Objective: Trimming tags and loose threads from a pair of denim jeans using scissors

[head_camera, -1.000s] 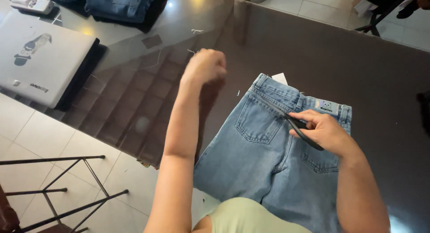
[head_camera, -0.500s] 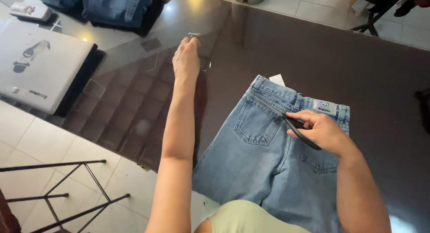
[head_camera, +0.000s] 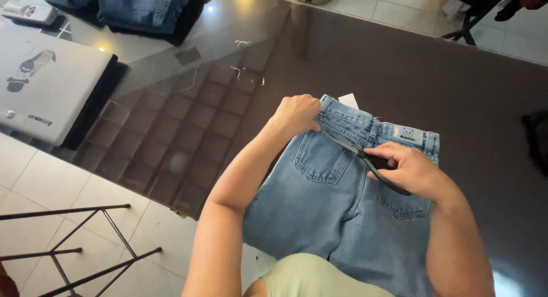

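Denim jeans (head_camera: 337, 217): left hand (head_camera: 297, 115) pinches the waistband, right hand (head_camera: 408, 170) clamps black snips (head_camera: 383, 172).

Lt blue jeans (head_camera: 337, 211), blk snips (head_camera: 381, 170), dk glossy table (head_camera: 365, 63), grey laptop (head_camera: 45, 85).

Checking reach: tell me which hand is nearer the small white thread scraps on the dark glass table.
Left. The left hand grips the jeans' waistband just below the thread scraps; the right hand is farther right.

Looks like a small garment workroom: glossy dark table (head_camera: 342, 63) on pale floor tiles; folded jeans stacked far left (head_camera: 142, 8); closed laptop beside them (head_camera: 48, 88).
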